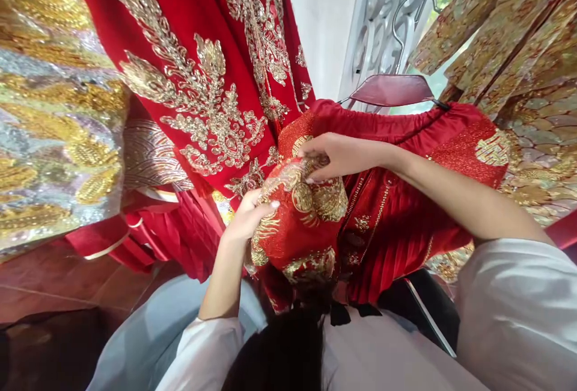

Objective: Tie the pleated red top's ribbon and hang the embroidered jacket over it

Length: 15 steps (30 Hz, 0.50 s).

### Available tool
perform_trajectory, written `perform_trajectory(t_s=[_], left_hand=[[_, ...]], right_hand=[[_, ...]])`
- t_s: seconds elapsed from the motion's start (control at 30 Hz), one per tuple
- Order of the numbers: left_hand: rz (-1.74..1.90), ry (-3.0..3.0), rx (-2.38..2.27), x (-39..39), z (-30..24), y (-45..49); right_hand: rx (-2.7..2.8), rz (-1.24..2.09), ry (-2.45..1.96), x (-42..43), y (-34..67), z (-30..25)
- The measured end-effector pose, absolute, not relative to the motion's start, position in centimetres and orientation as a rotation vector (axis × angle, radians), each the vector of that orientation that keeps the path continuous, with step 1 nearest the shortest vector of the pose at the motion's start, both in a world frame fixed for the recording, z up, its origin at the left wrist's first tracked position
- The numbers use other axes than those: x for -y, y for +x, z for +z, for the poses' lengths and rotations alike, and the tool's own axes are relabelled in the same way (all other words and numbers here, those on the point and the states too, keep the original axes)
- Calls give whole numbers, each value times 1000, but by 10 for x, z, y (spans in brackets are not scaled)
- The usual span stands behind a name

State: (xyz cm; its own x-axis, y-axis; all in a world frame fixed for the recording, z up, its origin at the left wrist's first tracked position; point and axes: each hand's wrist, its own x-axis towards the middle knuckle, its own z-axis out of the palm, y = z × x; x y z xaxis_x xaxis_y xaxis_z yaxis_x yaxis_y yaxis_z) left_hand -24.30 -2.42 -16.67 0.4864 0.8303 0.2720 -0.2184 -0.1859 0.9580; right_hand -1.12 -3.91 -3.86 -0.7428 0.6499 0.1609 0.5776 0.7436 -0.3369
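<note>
A red skirt [396, 222] with gold embroidery and pleats hangs from a dark red hanger [392, 89] in front of me. My left hand [247, 216] is closed on a folded-over panel of the skirt's embroidered fabric [306, 222], pinching its lower left edge. My right hand [336, 156] grips the same panel from above, fingers curled over its top edge. White sleeves cover both my upper arms.
A red jacket with heavy gold embroidery [207, 78] hangs at the upper left. Gold and silver sequinned cloth [54, 114] fills the far left, and gold brocade garments [518, 48] hang at the right. A white ornate window grille [387, 12] stands behind. Dark wooden floor [54, 295] lies at lower left.
</note>
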Motion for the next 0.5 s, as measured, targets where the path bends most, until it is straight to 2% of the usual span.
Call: perform_trajectory(t_s=[0.13,0.23,0.37,0.5], left_hand=[[1178,1393,-548,6,-149,-249],[1195,1450,-553,-10,-143,-247],[1186,1484,-569,-23,-143,-243],[1189,1531,-482,-29,-140,-237]], right_hand=[[2442,-158,-1082,20,-26,-28],[2341,-404,-1160,0,-28,-36],[2324,-475,-1240,-7,-19,-47],[2363,-360,-1290,18,-12,-38]])
